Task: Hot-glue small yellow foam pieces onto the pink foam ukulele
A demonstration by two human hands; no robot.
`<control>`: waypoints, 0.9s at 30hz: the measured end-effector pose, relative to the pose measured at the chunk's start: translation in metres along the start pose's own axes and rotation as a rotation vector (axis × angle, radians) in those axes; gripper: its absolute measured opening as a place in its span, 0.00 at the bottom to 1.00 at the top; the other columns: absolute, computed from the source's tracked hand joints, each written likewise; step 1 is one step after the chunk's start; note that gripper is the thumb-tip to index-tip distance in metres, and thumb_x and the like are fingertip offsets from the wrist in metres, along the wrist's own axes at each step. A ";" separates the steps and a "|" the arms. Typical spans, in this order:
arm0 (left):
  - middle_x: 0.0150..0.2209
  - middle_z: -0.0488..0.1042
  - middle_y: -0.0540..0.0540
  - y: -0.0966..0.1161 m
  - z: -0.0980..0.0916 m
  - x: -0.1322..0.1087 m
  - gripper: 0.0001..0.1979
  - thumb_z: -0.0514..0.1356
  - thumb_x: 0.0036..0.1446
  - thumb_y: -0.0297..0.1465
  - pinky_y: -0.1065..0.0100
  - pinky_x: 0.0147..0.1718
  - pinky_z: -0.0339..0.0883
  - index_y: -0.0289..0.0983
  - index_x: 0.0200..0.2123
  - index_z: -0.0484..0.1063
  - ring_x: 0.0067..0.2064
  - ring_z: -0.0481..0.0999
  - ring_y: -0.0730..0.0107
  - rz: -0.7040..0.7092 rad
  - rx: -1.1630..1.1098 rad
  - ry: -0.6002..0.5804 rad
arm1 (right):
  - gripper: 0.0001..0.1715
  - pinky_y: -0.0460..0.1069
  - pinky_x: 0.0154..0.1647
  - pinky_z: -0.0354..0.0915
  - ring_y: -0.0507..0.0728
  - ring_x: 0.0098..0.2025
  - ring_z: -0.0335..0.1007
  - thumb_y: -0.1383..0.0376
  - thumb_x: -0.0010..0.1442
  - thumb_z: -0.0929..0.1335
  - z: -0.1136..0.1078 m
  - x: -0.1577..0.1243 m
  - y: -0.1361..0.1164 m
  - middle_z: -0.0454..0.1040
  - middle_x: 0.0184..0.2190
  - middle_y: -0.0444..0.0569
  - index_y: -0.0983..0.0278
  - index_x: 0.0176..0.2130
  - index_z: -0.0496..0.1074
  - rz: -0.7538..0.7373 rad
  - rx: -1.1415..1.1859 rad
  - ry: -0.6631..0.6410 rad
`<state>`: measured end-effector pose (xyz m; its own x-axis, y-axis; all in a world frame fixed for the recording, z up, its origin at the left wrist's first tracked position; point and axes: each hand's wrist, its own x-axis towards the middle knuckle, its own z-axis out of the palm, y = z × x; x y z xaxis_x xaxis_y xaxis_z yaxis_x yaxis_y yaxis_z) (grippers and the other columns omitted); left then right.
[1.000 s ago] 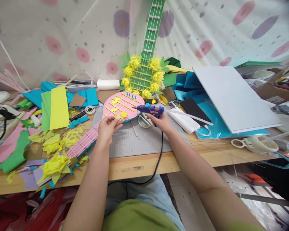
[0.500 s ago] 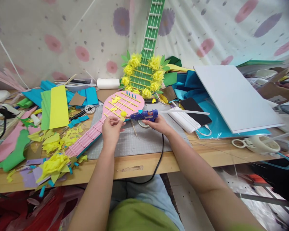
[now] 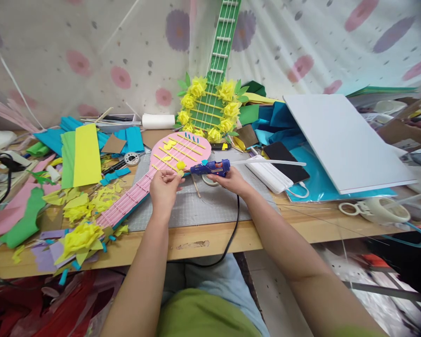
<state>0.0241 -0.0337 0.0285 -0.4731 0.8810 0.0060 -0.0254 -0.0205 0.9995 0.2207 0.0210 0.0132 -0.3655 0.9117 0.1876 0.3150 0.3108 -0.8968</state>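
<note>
A pink paper guitar (image 3: 168, 161) with yellow strips lies across the grey cutting mat (image 3: 203, 206). My left hand (image 3: 164, 187) pinches a small yellow paper piece (image 3: 180, 166) at the guitar's lower edge. My right hand (image 3: 231, 180) grips a blue glue gun (image 3: 210, 167), its nozzle pointing left, close to the yellow piece. A clear glue stick (image 3: 270, 163) juts from the gun's back. The gun's black cord (image 3: 235, 220) drops over the table's front edge.
A green paper guitar (image 3: 215, 79) with yellow flowers leans on the back curtain. Paper scraps (image 3: 77, 206) litter the left side. A white foam board (image 3: 340, 140), black phone (image 3: 284, 159), white face mask (image 3: 270, 175) and tape roll (image 3: 382, 210) lie right.
My right hand brought the glue gun down and left, from beside the guitar body to the yellow piece. My left hand moved slightly right along the guitar's edge.
</note>
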 end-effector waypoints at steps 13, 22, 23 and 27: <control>0.24 0.74 0.49 -0.002 0.001 0.001 0.14 0.65 0.41 0.30 0.69 0.22 0.72 0.36 0.31 0.63 0.31 0.80 0.61 0.011 0.034 -0.010 | 0.25 0.46 0.27 0.57 0.50 0.25 0.59 0.47 0.48 0.70 0.000 0.001 -0.001 0.65 0.21 0.42 0.65 0.36 0.74 -0.003 0.000 -0.004; 0.25 0.75 0.49 -0.001 0.002 -0.001 0.13 0.64 0.42 0.30 0.71 0.22 0.71 0.36 0.30 0.63 0.30 0.80 0.63 0.015 0.072 -0.031 | 0.25 0.46 0.26 0.56 0.50 0.25 0.58 0.47 0.48 0.70 0.000 0.001 0.000 0.64 0.20 0.42 0.65 0.36 0.74 0.006 -0.002 0.007; 0.25 0.75 0.49 -0.001 0.002 0.000 0.13 0.64 0.42 0.30 0.71 0.21 0.70 0.37 0.30 0.63 0.30 0.80 0.63 0.015 0.074 -0.034 | 0.25 0.46 0.25 0.55 0.50 0.25 0.57 0.47 0.48 0.70 0.000 0.001 0.000 0.64 0.20 0.42 0.65 0.35 0.74 0.007 0.001 0.010; 0.25 0.75 0.49 -0.002 0.002 0.000 0.15 0.65 0.41 0.32 0.71 0.22 0.70 0.37 0.31 0.63 0.30 0.80 0.63 0.018 0.077 -0.036 | 0.25 0.46 0.24 0.55 0.50 0.24 0.58 0.46 0.47 0.70 0.001 0.001 0.000 0.64 0.20 0.42 0.65 0.33 0.73 0.023 0.029 0.016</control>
<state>0.0259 -0.0325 0.0262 -0.4410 0.8972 0.0241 0.0512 -0.0016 0.9987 0.2198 0.0213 0.0131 -0.3444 0.9227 0.1731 0.2971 0.2820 -0.9122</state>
